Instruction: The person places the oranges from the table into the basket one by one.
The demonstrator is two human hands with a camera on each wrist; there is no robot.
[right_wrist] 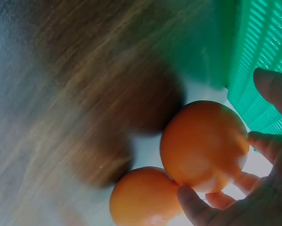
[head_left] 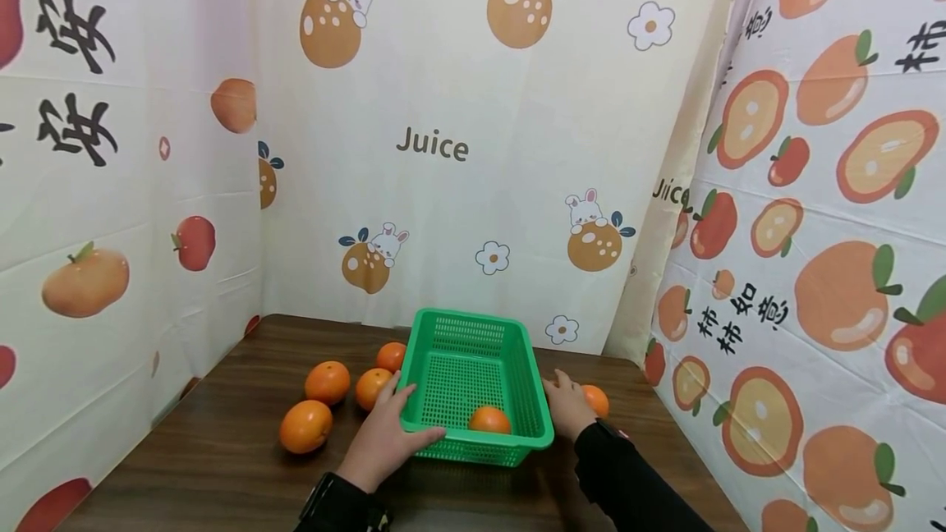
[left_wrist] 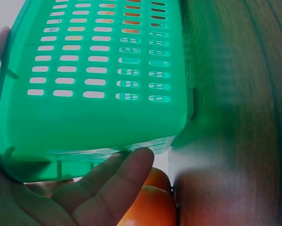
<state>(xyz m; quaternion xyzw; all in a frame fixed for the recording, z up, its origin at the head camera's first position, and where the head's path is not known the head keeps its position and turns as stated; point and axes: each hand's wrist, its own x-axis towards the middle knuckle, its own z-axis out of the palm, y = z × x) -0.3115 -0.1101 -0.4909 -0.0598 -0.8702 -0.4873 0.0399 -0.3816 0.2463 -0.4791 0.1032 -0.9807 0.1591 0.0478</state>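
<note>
A green plastic basket [head_left: 473, 384] stands on the table with one orange [head_left: 489, 419] inside. My left hand [head_left: 386, 433] holds its near left corner, thumb on the front rim and fingers along the left wall. In the left wrist view those fingers [left_wrist: 117, 188] lie under the rim, beside oranges [left_wrist: 152, 207]. To the right of the basket, my right hand [head_left: 569, 407] has its fingers spread against an orange [right_wrist: 204, 146], with the thumb apart from it. A second orange [right_wrist: 143, 197] sits against the first; the head view shows only one orange [head_left: 594, 401] past that hand.
Several oranges lie left of the basket, among them one at the front [head_left: 306, 426], one behind it [head_left: 328, 382] and one near the back [head_left: 391, 356]. The dark wooden table [head_left: 222, 433] is enclosed by printed cloth curtains [head_left: 443, 212] at the back and both sides.
</note>
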